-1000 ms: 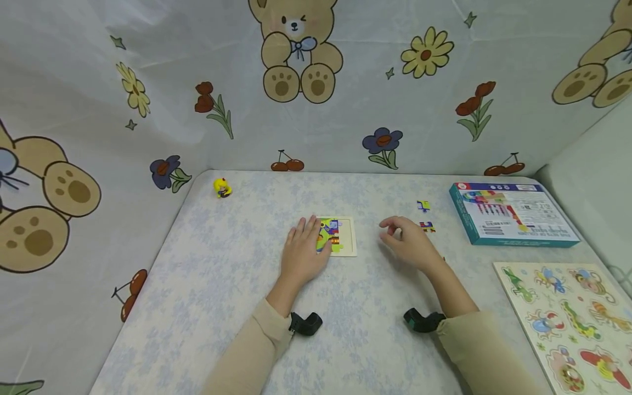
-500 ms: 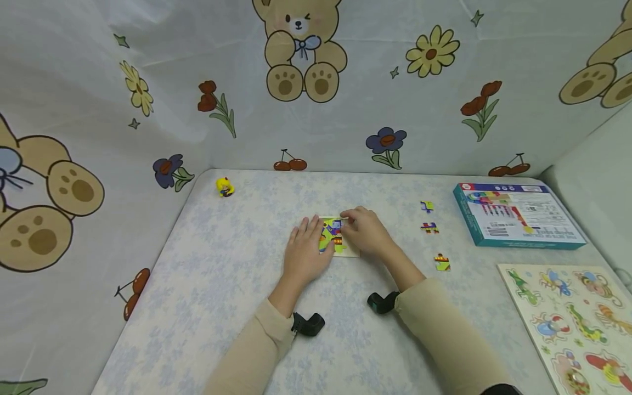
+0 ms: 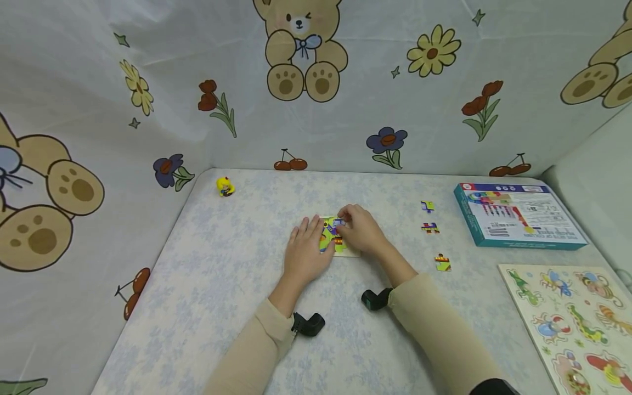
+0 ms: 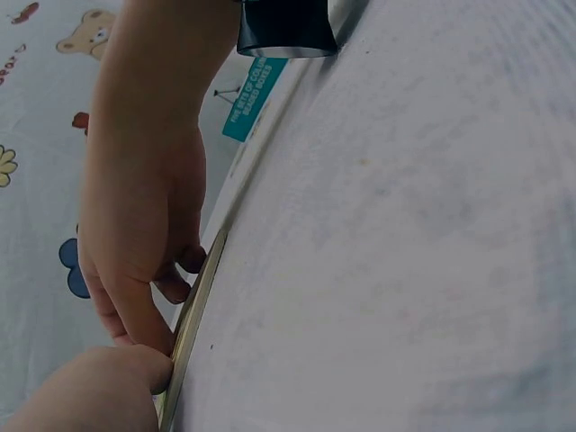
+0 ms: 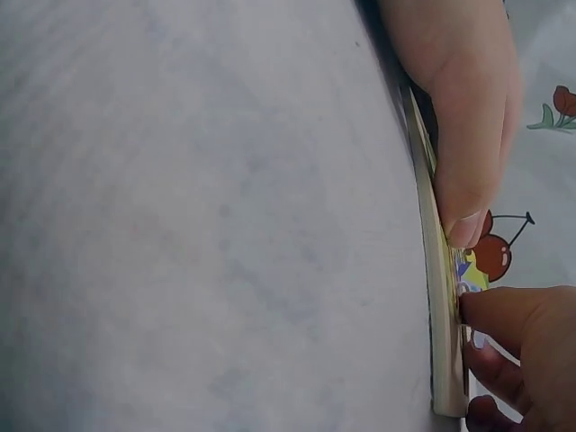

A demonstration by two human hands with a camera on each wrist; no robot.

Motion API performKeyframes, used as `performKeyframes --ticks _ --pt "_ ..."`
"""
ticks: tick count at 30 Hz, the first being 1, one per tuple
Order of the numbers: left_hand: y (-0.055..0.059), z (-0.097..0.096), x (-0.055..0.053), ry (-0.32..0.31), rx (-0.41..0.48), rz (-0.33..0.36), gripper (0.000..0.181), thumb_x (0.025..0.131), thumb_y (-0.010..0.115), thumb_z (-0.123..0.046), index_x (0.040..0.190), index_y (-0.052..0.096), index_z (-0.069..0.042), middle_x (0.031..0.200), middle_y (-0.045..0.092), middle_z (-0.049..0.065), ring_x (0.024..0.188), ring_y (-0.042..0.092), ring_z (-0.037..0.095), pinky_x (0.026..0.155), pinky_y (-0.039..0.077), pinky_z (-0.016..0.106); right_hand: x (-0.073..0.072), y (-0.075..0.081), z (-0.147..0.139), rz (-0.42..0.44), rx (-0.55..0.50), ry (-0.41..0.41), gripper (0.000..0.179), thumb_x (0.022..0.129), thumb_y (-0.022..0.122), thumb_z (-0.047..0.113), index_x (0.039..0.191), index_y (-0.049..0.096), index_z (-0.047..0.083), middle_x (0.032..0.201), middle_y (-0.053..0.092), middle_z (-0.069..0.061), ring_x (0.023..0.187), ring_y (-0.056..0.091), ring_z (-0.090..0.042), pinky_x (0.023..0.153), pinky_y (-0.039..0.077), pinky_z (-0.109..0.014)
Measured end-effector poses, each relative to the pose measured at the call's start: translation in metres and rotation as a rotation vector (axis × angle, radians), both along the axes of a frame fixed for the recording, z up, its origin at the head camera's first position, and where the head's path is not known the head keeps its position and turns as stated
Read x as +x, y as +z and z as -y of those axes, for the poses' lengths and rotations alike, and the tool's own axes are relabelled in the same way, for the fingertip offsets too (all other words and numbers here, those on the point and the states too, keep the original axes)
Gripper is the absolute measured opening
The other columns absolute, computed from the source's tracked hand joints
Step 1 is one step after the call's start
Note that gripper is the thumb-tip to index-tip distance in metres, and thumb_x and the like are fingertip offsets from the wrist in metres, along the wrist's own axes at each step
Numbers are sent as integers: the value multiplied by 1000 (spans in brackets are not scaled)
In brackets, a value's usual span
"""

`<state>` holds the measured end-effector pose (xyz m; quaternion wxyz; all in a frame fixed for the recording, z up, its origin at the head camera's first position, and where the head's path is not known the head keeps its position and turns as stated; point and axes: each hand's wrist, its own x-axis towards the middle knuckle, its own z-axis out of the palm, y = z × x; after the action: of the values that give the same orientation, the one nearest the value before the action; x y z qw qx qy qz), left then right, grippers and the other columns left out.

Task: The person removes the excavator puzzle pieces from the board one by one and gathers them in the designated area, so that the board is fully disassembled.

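Observation:
A small jigsaw puzzle in a pale wooden tray (image 3: 351, 253) lies mid-table, partly filled with yellow-green, purple and red pieces. My left hand (image 3: 307, 253) rests flat over its left side, fingers extended and thumb on the pieces. My right hand (image 3: 364, 230) is at the tray's upper right, thumb and fingertips pinching a purple and yellow puzzle piece (image 5: 470, 270) close to the surface. The fingers cover much of that piece. In the left wrist view the right hand (image 4: 144, 225) reaches down to the tray edge (image 4: 200, 292), beside the left thumb (image 4: 99, 391).
Three loose puzzle pieces lie to the right: one yellow and purple (image 3: 427, 206), one striped (image 3: 430, 227), one red and yellow (image 3: 443, 263). Beyond them are a teal-edged box (image 3: 520, 216) and an insect picture board (image 3: 568, 318). A yellow toy figure (image 3: 225, 186) stands far left.
My right hand has moved left from beside the loose pieces onto the tray, then shifted slightly within it. The red and yellow piece has come into view. My left hand stays on the tray.

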<state>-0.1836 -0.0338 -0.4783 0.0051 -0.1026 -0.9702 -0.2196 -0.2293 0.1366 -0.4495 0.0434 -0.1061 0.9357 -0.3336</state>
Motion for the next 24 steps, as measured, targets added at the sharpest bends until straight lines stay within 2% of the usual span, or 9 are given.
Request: performKeyframes --ticks 6,12,17,20,24 --pt "0 0 0 5 20 -9 69 98 44 -54 156 35 -17 165 26 -2 155 16 22 127 11 45 0 3 -1 47 -90 -18 19 94 67 16 110 57 11 101 62 -6 90 56 -21 83 47 -35" --pt "1 -1 1 15 36 -4 69 97 47 -53 156 35 -17 165 27 -2 155 16 22 127 11 44 0 5 -5 34 -133 -2 16 95 68 18 107 59 13 99 64 -4 83 54 -20 74 45 -31" --pt "1 -1 1 22 35 2 71 97 47 -54 156 34 -17 165 26 -2 155 16 22 127 11 44 -3 9 -16 40 -192 1 15 96 66 20 108 61 13 103 66 -5 88 56 -21 76 46 -32" --pt "1 -1 1 24 38 5 71 97 46 -55 156 33 -17 165 25 -2 155 16 22 127 10 44 -8 13 -27 52 -186 -28 16 97 66 21 110 60 13 105 66 -6 89 56 -22 76 46 -32" --pt "0 -2 1 22 38 1 71 97 46 -55 157 32 -18 165 25 -3 155 15 21 127 10 43 -16 20 -49 59 -127 -99 18 98 64 21 113 59 12 106 64 -8 88 55 -22 71 45 -30"
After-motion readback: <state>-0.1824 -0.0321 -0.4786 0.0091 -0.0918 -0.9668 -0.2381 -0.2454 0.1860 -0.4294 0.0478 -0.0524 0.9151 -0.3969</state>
